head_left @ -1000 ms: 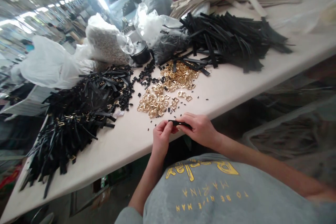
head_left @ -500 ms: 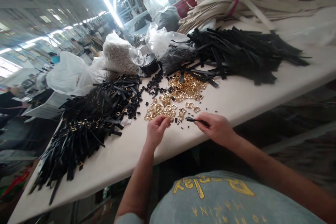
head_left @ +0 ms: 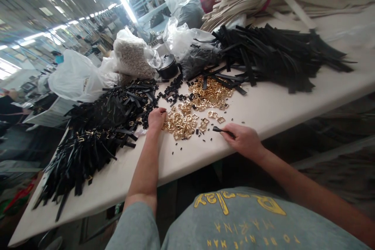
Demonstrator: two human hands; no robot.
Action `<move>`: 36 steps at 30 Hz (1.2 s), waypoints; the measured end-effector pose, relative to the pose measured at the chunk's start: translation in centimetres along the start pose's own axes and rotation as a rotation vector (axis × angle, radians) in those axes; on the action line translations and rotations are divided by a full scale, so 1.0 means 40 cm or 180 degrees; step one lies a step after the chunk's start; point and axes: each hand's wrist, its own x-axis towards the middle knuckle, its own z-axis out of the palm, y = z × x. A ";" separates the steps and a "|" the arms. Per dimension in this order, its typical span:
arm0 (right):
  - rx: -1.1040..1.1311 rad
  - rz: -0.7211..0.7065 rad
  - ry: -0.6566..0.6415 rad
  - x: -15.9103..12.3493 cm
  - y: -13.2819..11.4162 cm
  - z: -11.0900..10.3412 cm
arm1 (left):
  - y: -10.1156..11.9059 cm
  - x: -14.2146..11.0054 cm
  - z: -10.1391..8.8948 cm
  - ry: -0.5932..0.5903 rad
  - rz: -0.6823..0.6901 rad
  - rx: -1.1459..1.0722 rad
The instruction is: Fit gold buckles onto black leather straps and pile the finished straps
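On the pale table (head_left: 263, 109), the heap of gold buckles (head_left: 180, 123) lies just beside the left hand (head_left: 156, 119), whose fingertips I cannot tell to be pinching something or not. The right hand (head_left: 245, 140) pinches a black strip (head_left: 219, 129) near the front edge; a loose pinch could drop it, and a careless sweep could scatter the tiny black bits (head_left: 204, 140)

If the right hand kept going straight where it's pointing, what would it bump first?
Probably some tiny black bits, then the gold buckles, though how high the right hand sits is unclear.
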 end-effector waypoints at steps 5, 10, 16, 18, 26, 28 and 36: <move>-0.0068 -0.0035 0.0021 -0.001 0.002 0.000 | 0.011 0.000 -0.007 0.0230 -0.0536 -0.0885; 0.0261 -0.0025 0.0139 0.005 -0.006 -0.007 | 0.056 -0.078 -0.036 0.0058 -0.1105 -0.3332; 0.0583 -0.0271 0.0213 0.022 -0.084 -0.023 | 0.169 -0.269 -0.044 -0.0668 -0.1447 -0.5523; 0.0644 -0.0420 0.0290 0.033 -0.119 -0.026 | 0.209 -0.321 -0.041 -0.0883 -0.1631 -0.5811; 0.0297 -0.0665 0.0275 0.054 -0.177 -0.019 | 0.297 -0.401 -0.032 -0.1083 -0.1960 -0.6106; 0.0124 -0.0744 0.0286 0.048 -0.177 -0.018 | 0.297 -0.404 -0.025 -0.0996 -0.1909 -0.6081; 0.0145 -0.1103 0.0054 0.032 -0.155 -0.031 | 0.264 -0.415 -0.002 -0.1197 -0.1431 -0.5745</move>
